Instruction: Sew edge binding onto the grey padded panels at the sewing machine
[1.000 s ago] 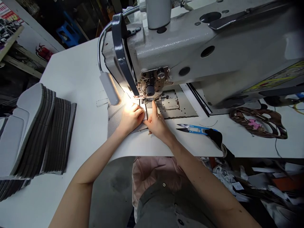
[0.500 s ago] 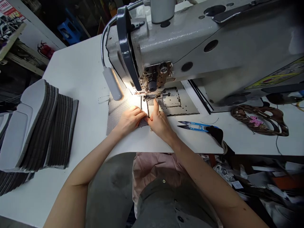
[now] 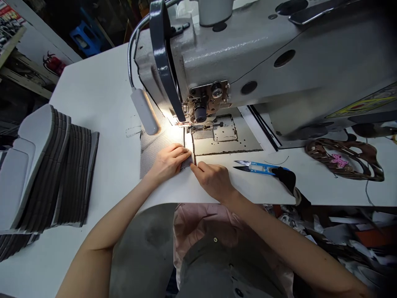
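Note:
A piece of grey woven fabric [image 3: 153, 153] lies under the sewing machine [image 3: 217, 54], with a pale strip and a dark edge along its right side. My left hand [image 3: 170, 161] is closed over the fabric's near right part, fingers together and thumb mostly hidden. At the near right corner, my right hand [image 3: 214, 178] pinches the fabric's edge between thumb and curled fingers. The presser foot and needle area [image 3: 189, 126] sit just beyond both hands, brightly lit by a small lamp [image 3: 145, 111].
Blue thread snips [image 3: 260, 167] lie right of my right hand, beside a black cloth piece [image 3: 287, 179]. A brown hair claw [image 3: 344, 159] is farther right. Stacks of grey padded pieces [image 3: 49, 169] stand at the left. The white table's front edge [image 3: 161, 203] curves near my body.
My right hand has drawn back toward me from the needle plate; its extended index finger is now curled in at the fabric's corner. My left hand stays on the fabric. The view has shifted slightly.

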`<control>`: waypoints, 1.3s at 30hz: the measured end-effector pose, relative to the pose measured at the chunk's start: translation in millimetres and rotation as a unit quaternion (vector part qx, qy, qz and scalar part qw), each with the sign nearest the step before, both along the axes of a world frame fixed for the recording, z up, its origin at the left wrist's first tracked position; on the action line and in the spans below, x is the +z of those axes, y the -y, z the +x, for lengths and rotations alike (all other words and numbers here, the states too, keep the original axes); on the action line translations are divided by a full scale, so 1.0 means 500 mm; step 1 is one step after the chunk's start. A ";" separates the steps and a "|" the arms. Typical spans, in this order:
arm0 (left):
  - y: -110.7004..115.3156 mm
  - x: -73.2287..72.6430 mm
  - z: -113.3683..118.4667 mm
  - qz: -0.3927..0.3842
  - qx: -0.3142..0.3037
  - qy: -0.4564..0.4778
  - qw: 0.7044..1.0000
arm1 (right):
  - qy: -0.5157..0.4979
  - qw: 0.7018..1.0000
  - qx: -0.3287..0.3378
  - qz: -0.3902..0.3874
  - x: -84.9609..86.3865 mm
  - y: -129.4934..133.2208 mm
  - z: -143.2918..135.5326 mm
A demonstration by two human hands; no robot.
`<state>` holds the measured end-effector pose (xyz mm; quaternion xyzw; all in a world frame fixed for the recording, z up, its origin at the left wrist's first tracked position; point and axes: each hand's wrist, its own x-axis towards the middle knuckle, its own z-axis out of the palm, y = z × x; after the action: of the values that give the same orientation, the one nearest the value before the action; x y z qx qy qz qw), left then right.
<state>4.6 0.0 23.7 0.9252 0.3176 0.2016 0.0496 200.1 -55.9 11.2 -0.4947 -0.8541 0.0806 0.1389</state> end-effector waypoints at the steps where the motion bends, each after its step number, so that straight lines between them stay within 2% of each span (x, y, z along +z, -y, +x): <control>1: -0.003 0.000 0.000 -0.001 0.001 -0.001 1.000 | 0.008 1.000 0.003 -0.008 0.002 -0.001 0.002; 7: -0.029 -0.005 -0.003 0.018 0.011 -0.027 0.999 | 0.029 0.997 -0.002 -0.067 0.016 -0.031 0.001; 19: -0.081 -0.015 -0.006 0.038 0.025 -0.055 0.997 | 0.075 0.988 -0.011 -0.134 0.045 -0.076 0.002; 24: -0.102 -0.016 -0.004 0.083 0.015 -0.057 0.995 | 0.093 0.984 -0.022 -0.152 0.051 -0.092 0.004; 28: -0.115 -0.020 -0.004 0.061 0.026 -0.045 0.997 | 0.097 0.982 -0.028 -0.158 0.052 -0.106 0.003; 32: -0.114 -0.019 -0.007 0.045 0.045 -0.044 0.997 | 0.102 0.983 -0.041 -0.147 0.048 -0.120 -0.002; 35: -0.102 -0.019 -0.013 0.054 0.037 -0.037 0.997 | 0.102 0.984 -0.047 -0.135 0.042 -0.132 -0.007; 39: -0.092 -0.032 -0.026 0.046 0.047 -0.004 0.998 | 0.095 0.985 -0.055 -0.130 0.036 -0.142 -0.011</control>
<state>-8.1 46.2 7.6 0.9114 0.3515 0.2141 -0.0041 194.4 15.2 29.1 -0.5601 -0.8172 0.1356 -0.0042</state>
